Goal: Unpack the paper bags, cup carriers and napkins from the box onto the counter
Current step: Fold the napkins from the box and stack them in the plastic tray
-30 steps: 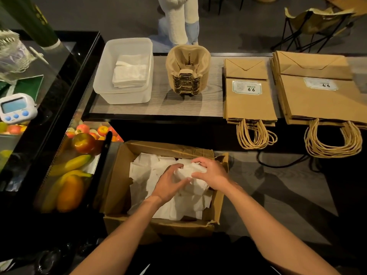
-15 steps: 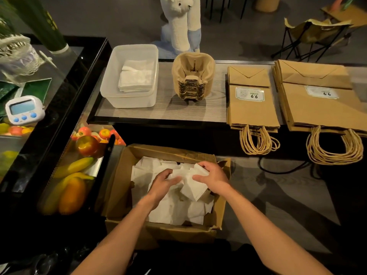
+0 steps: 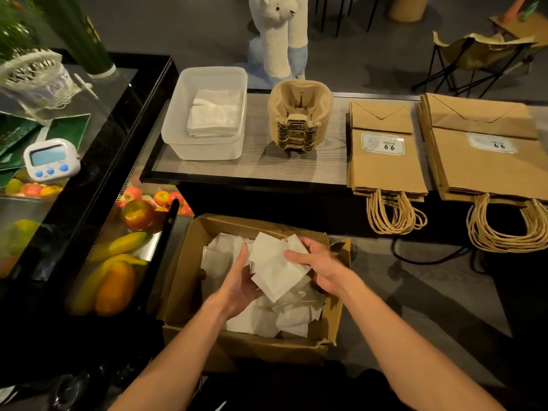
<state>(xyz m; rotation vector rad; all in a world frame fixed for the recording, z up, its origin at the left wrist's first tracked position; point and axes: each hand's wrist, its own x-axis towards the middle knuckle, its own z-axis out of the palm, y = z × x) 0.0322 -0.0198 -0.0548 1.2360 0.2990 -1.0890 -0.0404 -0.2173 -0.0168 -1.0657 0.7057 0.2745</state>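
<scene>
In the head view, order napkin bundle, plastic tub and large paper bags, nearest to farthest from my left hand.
1. Napkin bundle, in the left hand, above the box.
2. Plastic tub, counter, straight ahead.
3. Large paper bags, counter's far right.

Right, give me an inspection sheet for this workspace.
Surface: wood-grain counter, part bare.
Job's things: napkin stack held over the box; loose napkins inside it; cup carriers, small paper bags, large paper bags and a tub of napkins on the counter.
Clutter: timer and fruit at left.
Grips: left hand and right hand both hold the napkin stack.
Cables: black cable on the floor.
Surroundings: plush figure and folding chair beyond the counter.
</scene>
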